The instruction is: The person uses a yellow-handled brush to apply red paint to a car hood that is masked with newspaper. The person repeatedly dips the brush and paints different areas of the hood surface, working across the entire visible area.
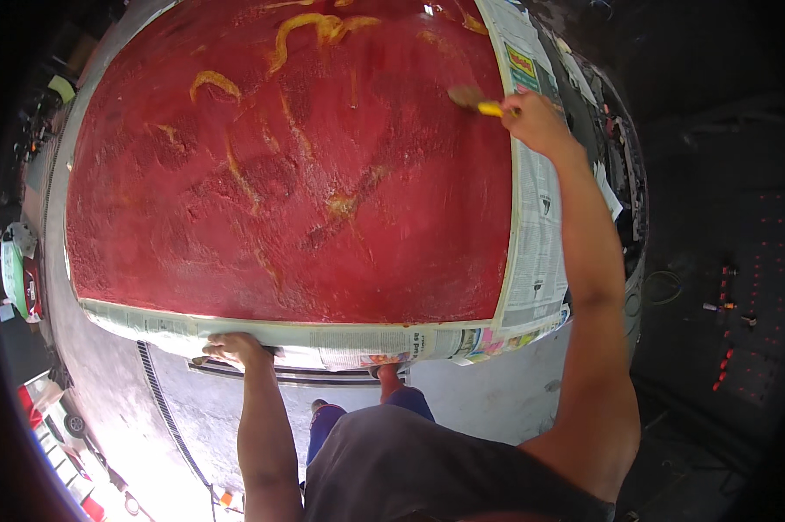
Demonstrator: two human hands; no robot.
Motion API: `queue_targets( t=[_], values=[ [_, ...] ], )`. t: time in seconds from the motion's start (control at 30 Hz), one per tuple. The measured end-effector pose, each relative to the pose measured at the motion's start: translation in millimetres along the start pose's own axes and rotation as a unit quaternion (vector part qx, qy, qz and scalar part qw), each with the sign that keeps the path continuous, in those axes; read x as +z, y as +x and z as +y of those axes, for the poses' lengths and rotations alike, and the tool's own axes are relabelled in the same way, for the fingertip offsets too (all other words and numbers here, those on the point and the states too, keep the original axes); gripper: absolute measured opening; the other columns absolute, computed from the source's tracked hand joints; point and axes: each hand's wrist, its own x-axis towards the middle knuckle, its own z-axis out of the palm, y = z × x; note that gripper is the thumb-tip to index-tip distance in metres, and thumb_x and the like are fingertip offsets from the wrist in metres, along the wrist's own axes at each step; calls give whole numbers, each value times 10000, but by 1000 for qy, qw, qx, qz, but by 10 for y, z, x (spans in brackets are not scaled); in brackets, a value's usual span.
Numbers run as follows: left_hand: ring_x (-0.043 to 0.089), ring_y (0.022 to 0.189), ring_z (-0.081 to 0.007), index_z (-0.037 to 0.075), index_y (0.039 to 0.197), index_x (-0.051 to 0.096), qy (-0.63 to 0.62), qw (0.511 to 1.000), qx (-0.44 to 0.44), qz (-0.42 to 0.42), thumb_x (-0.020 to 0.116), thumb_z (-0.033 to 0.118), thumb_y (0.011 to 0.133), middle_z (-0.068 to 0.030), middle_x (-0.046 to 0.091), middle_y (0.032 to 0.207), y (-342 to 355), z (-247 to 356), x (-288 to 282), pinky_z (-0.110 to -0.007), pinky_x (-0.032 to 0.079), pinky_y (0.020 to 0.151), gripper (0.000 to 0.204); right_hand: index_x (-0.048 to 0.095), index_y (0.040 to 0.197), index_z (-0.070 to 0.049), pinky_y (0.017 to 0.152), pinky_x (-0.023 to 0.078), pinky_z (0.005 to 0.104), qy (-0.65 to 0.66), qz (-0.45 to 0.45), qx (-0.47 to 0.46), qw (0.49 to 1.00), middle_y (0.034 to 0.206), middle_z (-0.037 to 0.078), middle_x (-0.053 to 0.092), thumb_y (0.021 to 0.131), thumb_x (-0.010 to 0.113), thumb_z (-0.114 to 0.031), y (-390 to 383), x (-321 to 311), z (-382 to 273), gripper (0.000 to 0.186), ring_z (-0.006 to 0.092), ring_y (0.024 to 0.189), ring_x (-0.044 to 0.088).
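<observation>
A large red panel (384, 244) with a rough, glossy surface carries yellow-orange streaks. Taped newspaper (537, 226) borders its right and near edges. My right hand (536, 122) is closed on a yellow-handled brush (488, 109), its head at the red surface near the upper right, partly blurred. My left hand (236, 346) lies at the papered near edge, fingers curled, with something dark beside it that I cannot make out.
Below the panel are a pale floor (488, 391), a long grate (162, 400) and my feet. Assorted objects, including a green-and-red one (23, 270), line the far left. A dark area with small red items (723, 365) lies at the right.
</observation>
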Motion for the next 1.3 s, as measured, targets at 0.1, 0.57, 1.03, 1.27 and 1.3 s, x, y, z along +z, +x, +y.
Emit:
queue_targets(
  t=[0.1, 0.57, 1.03, 1.27, 1.3],
  values=[
    [435, 1323, -458, 9, 1546, 110, 21, 999, 8, 30, 181, 406, 1066, -280, 210, 1562, -41, 25, 6, -594, 488, 1084, 627, 730, 1021, -35, 703, 527, 391, -14, -76, 0, 997, 778, 166, 695, 866, 671, -192, -121, -463, 84, 228, 300, 745, 686],
    [373, 1390, -470, 92, 1593, 10, 16, 1000, -18, -4, 160, 465, 1068, -237, 96, 1637, -47, 31, 0, -607, 458, 1104, 662, 746, 1080, -83, 753, 523, 402, 44, 41, 133, 989, 874, 149, 733, 904, 691, -244, 227, 419, 414, 245, 277, 794, 705],
    [457, 1300, -412, 25, 1389, 228, 29, 999, -32, -11, 158, 399, 1076, -241, 289, 1469, -301, 223, -13, -596, 561, 1023, 492, 733, 1043, -45, 705, 516, 392, 9, 161, 91, 983, 807, 172, 716, 884, 698, -175, -238, 241, 287, 209, 276, 753, 702],
    [330, 1438, -423, -3, 1565, 50, 117, 993, -5, 20, 143, 400, 1079, -237, 171, 1612, -212, 162, -61, -524, 418, 1185, 638, 717, 1070, -39, 721, 533, 429, 57, 107, 177, 977, 869, 230, 713, 906, 666, -168, -1237, 556, 38, 215, 361, 806, 717],
    [312, 1453, -414, 1, 1572, 28, 139, 990, -2, 26, 140, 404, 1078, -234, 144, 1626, -178, 136, -67, -510, 403, 1198, 648, 710, 1071, -30, 712, 531, 423, 67, 89, 174, 978, 871, 236, 708, 911, 656, -154, -1484, 542, -35, 209, 360, 797, 715]
  ],
)
